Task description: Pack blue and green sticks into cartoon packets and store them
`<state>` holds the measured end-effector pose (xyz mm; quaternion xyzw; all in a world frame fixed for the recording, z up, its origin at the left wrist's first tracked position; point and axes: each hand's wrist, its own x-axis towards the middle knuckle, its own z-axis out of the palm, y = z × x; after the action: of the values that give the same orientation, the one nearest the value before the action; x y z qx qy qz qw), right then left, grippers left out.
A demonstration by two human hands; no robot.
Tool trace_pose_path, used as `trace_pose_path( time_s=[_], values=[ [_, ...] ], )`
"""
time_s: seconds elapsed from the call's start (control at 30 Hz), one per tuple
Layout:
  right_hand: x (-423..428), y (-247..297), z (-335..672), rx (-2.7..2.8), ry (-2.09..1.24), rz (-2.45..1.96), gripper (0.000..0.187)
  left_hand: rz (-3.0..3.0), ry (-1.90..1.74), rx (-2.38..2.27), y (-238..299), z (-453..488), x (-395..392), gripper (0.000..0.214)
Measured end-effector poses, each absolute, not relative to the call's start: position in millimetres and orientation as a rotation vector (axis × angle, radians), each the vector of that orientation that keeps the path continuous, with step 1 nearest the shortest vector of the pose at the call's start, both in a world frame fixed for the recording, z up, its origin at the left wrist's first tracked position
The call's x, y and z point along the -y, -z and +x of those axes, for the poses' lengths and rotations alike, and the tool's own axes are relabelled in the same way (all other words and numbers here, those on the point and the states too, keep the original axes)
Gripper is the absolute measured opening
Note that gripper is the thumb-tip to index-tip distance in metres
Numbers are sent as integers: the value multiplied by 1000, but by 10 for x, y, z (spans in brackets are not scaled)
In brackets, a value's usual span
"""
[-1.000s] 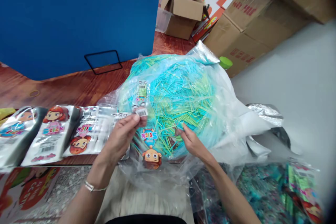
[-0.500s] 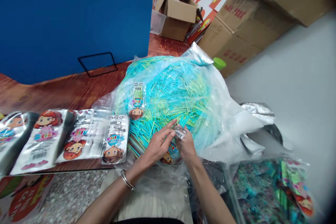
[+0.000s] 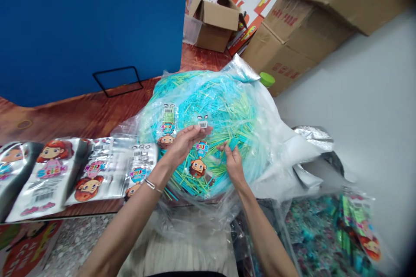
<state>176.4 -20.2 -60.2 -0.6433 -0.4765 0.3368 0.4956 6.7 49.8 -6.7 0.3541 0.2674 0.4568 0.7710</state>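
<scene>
My left hand (image 3: 182,143) is closed on the side of a small clear printed pouch (image 3: 197,167), near its barcode. The pouch hangs over a heap of thin blue and green sticks (image 3: 208,97) inside a large clear plastic bag. To the right, my right hand (image 3: 234,163) is pinched around a short bunch of blue sticks (image 3: 233,143), just above the heap and apart from the pouch. Another printed pouch (image 3: 167,126), with green sticks showing inside, lies on the left part of the heap.
Stacks of printed pouches (image 3: 48,173) line the table's front edge on the left. A blue panel (image 3: 91,21) stands behind, with a black wire frame (image 3: 118,81) before it. Cardboard boxes (image 3: 286,39) are piled at the back right. A clear bin (image 3: 312,233) with filled pouches sits lower right.
My hands have moved apart. The left has gone up and left with the pouch; the right now shows a bunch of blue sticks away from it. The view has shifted slightly.
</scene>
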Motion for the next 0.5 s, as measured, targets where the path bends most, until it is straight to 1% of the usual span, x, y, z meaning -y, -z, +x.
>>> trace_pose_path(
  time_s=[0.13, 0.23, 0.37, 0.43, 0.5],
  values=[
    [243, 765, 1710, 1122, -881, -1546, 28, 843, -907, -568, 130, 274, -522, 17],
    [290, 831, 1673, 1147, -886, -1534, 27, 916, -812, -568, 259, 404, -490, 21],
    [299, 834, 1657, 1254, -886, -1548, 31, 1000, -689, -605, 393, 435, -467, 24],
    [303, 806, 1654, 1260, -912, -1556, 29, 988, -698, -630, 395, 383, -471, 23],
    [320, 767, 1648, 1215, -917, -1562, 25, 923, -791, -649, 353, 292, -473, 21]
  ],
)
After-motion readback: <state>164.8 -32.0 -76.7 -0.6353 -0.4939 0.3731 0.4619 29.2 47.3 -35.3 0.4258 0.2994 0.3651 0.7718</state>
